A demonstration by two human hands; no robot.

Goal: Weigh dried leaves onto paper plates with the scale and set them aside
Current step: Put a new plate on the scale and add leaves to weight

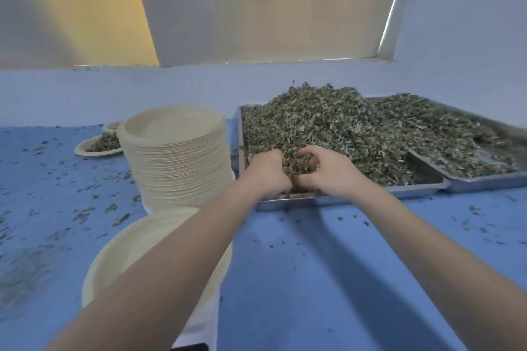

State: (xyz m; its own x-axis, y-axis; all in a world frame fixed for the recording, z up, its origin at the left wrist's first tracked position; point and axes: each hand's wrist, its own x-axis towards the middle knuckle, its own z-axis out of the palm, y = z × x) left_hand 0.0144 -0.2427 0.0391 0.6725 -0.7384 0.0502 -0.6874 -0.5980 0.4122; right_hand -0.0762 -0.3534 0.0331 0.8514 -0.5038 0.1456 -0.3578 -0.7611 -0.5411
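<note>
A heap of dried green leaves (322, 120) fills a metal tray (422, 186) in the middle of the blue table. My left hand (266, 171) and my right hand (328, 169) are both dug into the near edge of the heap, fingers curled round a clump of leaves between them. An empty paper plate (114, 262) lies near me at the left, partly under my left forearm, on a white object that is mostly hidden. Behind it stands a tall stack of paper plates (176, 157).
A second metal tray (484, 184) of leaves overlaps the first at the right. Two plates with leaves (98, 147) sit at the far left behind the stack. Leaf crumbs are scattered over the blue table (299, 279). A wall runs close behind the trays.
</note>
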